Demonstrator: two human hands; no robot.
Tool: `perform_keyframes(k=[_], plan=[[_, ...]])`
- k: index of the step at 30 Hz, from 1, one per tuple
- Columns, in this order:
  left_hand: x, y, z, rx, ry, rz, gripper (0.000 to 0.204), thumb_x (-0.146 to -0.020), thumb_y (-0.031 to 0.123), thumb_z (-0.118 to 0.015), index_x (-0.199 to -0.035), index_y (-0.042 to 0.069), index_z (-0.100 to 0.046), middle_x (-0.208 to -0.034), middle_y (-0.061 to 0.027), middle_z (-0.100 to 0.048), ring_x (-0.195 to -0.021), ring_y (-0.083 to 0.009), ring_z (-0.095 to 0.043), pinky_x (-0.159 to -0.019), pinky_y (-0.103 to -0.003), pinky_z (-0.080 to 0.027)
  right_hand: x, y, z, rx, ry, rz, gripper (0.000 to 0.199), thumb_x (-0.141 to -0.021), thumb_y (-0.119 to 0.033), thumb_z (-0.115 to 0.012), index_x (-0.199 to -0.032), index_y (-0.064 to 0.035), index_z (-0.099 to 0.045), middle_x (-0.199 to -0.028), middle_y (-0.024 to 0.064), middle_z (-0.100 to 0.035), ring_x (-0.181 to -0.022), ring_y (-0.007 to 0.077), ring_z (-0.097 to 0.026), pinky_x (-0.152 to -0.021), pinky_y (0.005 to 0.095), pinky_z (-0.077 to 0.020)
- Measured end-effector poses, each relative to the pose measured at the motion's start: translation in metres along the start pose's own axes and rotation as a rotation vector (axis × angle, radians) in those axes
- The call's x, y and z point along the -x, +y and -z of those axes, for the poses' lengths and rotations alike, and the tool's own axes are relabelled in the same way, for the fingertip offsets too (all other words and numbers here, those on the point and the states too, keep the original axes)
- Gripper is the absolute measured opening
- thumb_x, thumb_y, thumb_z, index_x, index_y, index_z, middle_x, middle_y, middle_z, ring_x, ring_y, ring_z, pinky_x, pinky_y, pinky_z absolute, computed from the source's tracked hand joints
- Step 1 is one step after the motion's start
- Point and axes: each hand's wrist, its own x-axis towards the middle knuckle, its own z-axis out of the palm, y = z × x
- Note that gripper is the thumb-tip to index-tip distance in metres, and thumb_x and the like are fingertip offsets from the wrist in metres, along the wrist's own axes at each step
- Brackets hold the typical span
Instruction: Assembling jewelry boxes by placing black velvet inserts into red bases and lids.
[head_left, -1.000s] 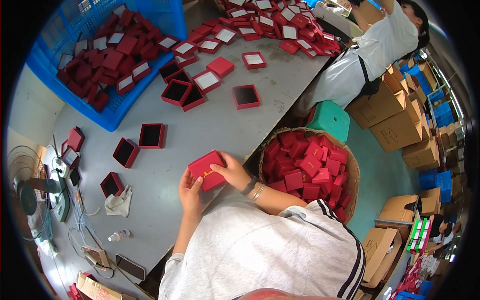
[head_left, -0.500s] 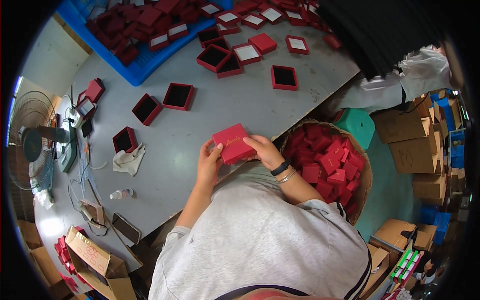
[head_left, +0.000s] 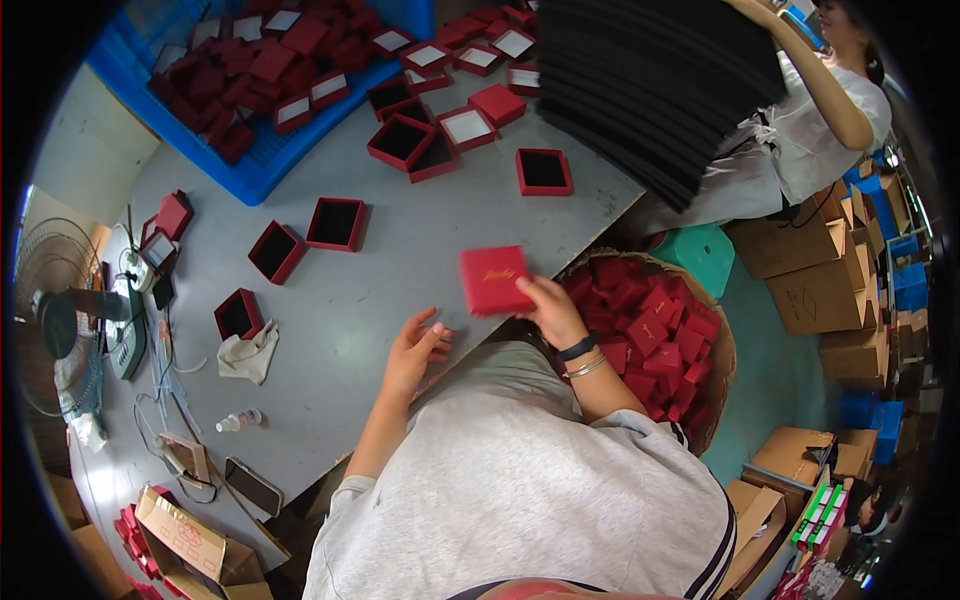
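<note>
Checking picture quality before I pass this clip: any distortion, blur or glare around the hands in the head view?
Head view: strong fisheye, the grey table edge bows and a black ring frames the picture; the right hand and its closed red box are sharp, as is the empty left hand; light is even and soft, with no harsh glare; cartons at the right rim look squeezed and dimmer.

My right hand grips a closed red square box; open red boxes lie beyond my left hand; brown cartons sit far right.
</note>
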Motion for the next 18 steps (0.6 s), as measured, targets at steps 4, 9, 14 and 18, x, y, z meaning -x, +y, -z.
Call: perform_keyframes(k=[4,9,14,18], plan=[[-0.002,0.0,0.004,0.013,0.059,-0.024,0.043,-0.097,0.018,-0.06,-0.136,0.001,-0.048,-0.1,-0.009,-0.065,-0.087,-0.015,-0.064,-0.069,-0.029,-0.058,-0.022,-0.015,0.052,-0.19,0.34,0.128,0.027,-0.097,-0.029,-0.063,-0.11,-0.005,-0.062,-0.098,0.0052,-0.068,-0.072,0.016,-0.066,-0.065,0.0251,-0.0529],[-0.002,-0.004,0.009,0.028,0.039,-0.057,0.037,-0.098,0.014,-0.057,-0.131,0.0,-0.05,-0.101,-0.0097,-0.063,-0.088,-0.0157,-0.064,-0.069,-0.03,-0.058,-0.045,-0.039,0.09,-0.205,0.447,0.252,0.023,-0.097,-0.028,-0.063,-0.106,-0.007,-0.062,-0.092,0.0043,-0.069,-0.073,0.0147,-0.066,-0.067,0.024,-0.0526],[-0.006,-0.014,0.011,0.035,-0.013,-0.105,0.032,-0.098,0.008,-0.055,-0.13,0.001,-0.05,-0.101,-0.0094,-0.063,-0.09,-0.0162,-0.063,-0.071,-0.031,-0.059,-0.086,-0.034,0.14,0.321,0.571,0.377,0.034,-0.095,-0.034,-0.062,-0.106,-0.0013,-0.064,-0.096,0.0137,-0.071,-0.082,0.0283,-0.068,-0.076,0.0335,-0.054],[-0.003,-0.013,0.011,0.0,0.006,-0.094,0.032,-0.098,0.008,-0.056,-0.129,0.001,-0.05,-0.102,-0.0083,-0.063,-0.09,-0.0158,-0.063,-0.071,-0.03,-0.059,-0.08,-0.054,0.107,1.241,0.786,0.482,0.048,-0.091,-0.041,-0.062,-0.109,0.0027,-0.066,-0.1,0.022,-0.068,-0.093,0.0407,-0.064,-0.084,0.0447,-0.0517]])
